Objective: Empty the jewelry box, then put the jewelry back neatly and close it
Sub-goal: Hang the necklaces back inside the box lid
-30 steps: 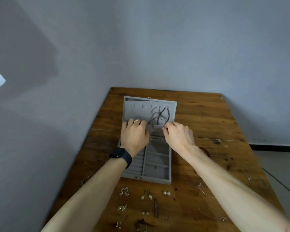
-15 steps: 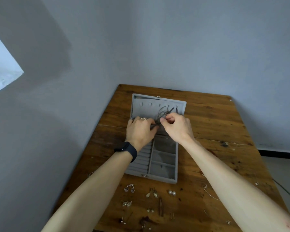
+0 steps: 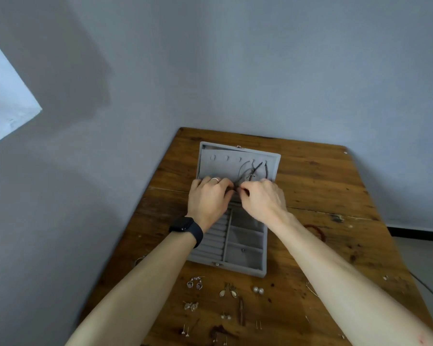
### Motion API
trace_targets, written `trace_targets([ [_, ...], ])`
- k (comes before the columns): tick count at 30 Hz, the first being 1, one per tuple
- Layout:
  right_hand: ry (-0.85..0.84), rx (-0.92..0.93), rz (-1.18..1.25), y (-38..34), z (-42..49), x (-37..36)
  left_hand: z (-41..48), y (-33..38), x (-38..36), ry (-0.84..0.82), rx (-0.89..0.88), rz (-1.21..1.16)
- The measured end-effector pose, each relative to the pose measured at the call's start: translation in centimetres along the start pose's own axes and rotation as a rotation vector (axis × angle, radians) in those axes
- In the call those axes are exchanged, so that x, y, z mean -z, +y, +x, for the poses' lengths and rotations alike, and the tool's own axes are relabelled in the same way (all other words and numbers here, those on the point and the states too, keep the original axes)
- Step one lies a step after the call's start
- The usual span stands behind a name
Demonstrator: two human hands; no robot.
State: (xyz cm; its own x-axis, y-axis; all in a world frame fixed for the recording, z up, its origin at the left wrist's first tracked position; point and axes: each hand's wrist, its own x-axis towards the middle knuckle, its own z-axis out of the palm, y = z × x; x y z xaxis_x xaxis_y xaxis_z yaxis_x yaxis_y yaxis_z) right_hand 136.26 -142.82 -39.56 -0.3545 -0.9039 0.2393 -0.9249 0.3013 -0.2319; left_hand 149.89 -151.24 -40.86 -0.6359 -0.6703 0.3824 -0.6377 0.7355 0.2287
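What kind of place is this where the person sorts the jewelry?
Most likely a plain room in a home: a worn wooden table stands in a corner of bare grey walls, with an open grey jewelry box and pearl earrings on it.

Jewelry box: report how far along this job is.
Done: earrings lie on the table before the jewelry box, whose tray looks nearly empty. In hand: the right hand pinches the dark necklaces on the open lid; the left hand meets it there, grip hidden. Left: free those necklaces, remove the small piece in the near compartment, repack everything, close.
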Motion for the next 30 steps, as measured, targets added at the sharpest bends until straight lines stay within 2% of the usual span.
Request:
trace_targets([
  [3, -0.020, 0.088, -0.004, 0.6, -0.9, 0.1, 0.4, 0.1, 0.0, -0.011, 0.024, 0.019],
  [9, 0.155, 0.005, 0.030, 2.0, -1.7, 0.5, 0.7, 1.1, 0.1, -0.080, 0.113, 0.177],
  [15, 0.020, -0.039, -0.109, 1.7, -1.8, 0.3, 2.2, 2.2, 0.2, -0.255, 0.155, 0.180],
  [20, 0.015, -0.027, -0.107, 2.4, -1.6, 0.1, 3.1, 3.7, 0.4, -0.373, 0.147, 0.148],
  [24, 0.022, -0.069, -0.084, 3.0, -1.3, 0.3, 3.0, 4.3, 0.4, -0.361, 0.130, 0.221],
  [30, 0.080, -0.016, 0.016, 3.4, -2.1, 0.0, 3.2, 3.8, 0.3, -0.334, 0.145, 0.247],
])
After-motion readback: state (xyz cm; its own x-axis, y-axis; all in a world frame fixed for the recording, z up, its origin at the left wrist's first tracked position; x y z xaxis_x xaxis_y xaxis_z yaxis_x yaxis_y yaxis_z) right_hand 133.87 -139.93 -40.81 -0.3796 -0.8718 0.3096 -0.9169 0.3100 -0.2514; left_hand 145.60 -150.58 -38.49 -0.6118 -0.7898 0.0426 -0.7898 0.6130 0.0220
